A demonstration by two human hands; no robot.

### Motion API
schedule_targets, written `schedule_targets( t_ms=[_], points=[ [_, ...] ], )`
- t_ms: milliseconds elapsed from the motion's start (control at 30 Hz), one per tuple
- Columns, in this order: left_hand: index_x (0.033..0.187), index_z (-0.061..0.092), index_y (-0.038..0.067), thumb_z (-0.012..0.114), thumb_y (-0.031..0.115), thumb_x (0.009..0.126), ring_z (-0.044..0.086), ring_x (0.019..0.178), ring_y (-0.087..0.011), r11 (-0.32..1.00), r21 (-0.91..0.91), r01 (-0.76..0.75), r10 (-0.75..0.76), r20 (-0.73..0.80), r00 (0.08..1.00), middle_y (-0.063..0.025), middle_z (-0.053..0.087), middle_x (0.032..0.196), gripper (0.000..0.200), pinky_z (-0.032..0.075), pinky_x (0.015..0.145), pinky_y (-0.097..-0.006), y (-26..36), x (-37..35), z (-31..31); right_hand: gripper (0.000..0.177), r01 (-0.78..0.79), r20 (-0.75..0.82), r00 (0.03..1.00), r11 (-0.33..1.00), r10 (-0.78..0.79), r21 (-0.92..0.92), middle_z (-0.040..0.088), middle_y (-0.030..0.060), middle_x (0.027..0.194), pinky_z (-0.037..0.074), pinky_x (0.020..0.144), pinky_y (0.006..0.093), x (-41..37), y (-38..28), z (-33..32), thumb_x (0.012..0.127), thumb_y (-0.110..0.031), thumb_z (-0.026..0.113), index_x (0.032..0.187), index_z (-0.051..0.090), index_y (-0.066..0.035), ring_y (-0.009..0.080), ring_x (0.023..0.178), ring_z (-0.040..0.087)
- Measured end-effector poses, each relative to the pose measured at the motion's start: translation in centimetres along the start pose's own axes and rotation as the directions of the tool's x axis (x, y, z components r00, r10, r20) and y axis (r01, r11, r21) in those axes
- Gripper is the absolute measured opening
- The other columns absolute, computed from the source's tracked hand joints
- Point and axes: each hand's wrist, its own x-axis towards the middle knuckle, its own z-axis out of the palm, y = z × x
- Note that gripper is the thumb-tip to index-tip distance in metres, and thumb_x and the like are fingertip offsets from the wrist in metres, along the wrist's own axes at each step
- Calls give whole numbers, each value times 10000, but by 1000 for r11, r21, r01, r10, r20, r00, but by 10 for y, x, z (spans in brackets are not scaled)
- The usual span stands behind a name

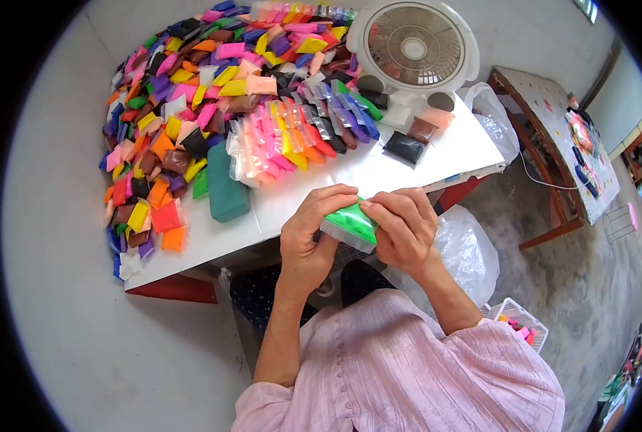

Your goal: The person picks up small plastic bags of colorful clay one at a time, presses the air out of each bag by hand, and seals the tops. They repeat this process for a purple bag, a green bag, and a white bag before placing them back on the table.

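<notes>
Both hands hold a bright green packet with a clear plastic edge [352, 222] in front of the table's near edge. My left hand [312, 229] grips its left side, fingers bent over the top. My right hand [405, 227] pinches the upper right side with thumb and fingers. Beyond them on the white table [277, 209] lies a row of clear-edged packets [285, 140] in pink, yellow, red, black and blue. A dark green block [227, 183] is left of the row. Black [404, 147] and brown [422, 129] packets lie to the right.
A large heap of colored packets [169, 151] covers the table's left and back. A white fan [413, 49] stands at the back right. Plastic bags [465, 248] and a white basket [530, 324] are below right. Another table [551, 137] stands farther right.
</notes>
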Motion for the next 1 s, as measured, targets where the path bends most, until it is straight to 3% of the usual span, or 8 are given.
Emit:
schedule_targets(
  t_ms=[133,233,333,433,600,700,800,1000],
  points=[
    [1137,648,31,639,-66,778,627,1045,-225,998,-28,64,-64,10,998,-110,653,1123,371,469,926,-304,0,-3,-1,387,-94,6,996,990,94,103,632,89,876,476,631,337,-4,-2,2,610,15,702,993,660,-20,241,731,584],
    [1165,640,29,642,-31,833,614,994,-183,942,-218,255,-256,26,966,-90,648,1091,337,467,894,-277,-4,-8,2,348,-179,22,984,965,178,193,632,105,887,483,638,340,-7,-2,4,642,11,709,985,653,-9,255,734,589],
    [1147,636,16,650,-1,861,595,925,-155,914,-263,309,-302,68,951,-73,637,1028,287,466,850,-258,-9,-12,0,324,-279,72,960,914,270,295,627,117,892,484,651,339,-3,-6,2,671,-6,727,985,647,0,268,746,596],
    [1104,631,-1,657,14,867,584,872,-147,955,-189,228,-223,47,974,-64,620,973,239,469,808,-254,-14,-11,0,324,-350,117,937,873,329,340,619,126,888,480,662,331,3,-9,1,690,-25,755,993,643,5,262,759,599],
    [1054,619,-11,643,-4,871,580,829,-143,961,-134,241,-239,27,971,-57,609,951,185,477,770,-256,-13,-13,5,289,-499,183,865,757,467,423,609,122,864,470,674,312,-1,-10,5,700,-24,773,956,648,24,232,770,594],
    [1059,622,-8,644,-13,866,581,829,-135,956,-170,239,-240,16,971,-56,614,957,195,479,760,-248,-14,-15,9,269,-478,165,877,793,451,378,607,107,839,455,652,311,0,-11,4,693,-49,793,918,660,17,228,754,581],
    [1081,635,0,645,-14,866,586,845,-127,963,-180,199,-206,-16,978,-58,627,983,216,479,756,-238,-11,-16,14,271,-313,88,950,902,301,296,611,90,818,429,617,306,3,-9,2,681,-85,811,899,672,-1,221,721,554],
    [1118,656,17,639,-21,866,606,895,-131,968,-204,145,-154,-31,988,-65,647,1045,256,487,780,-235,-9,-17,17,305,-238,21,970,933,241,268,630,79,833,435,607,315,4,-12,0,600,-62,781,886,685,-16,231,694,533]
  ],
)
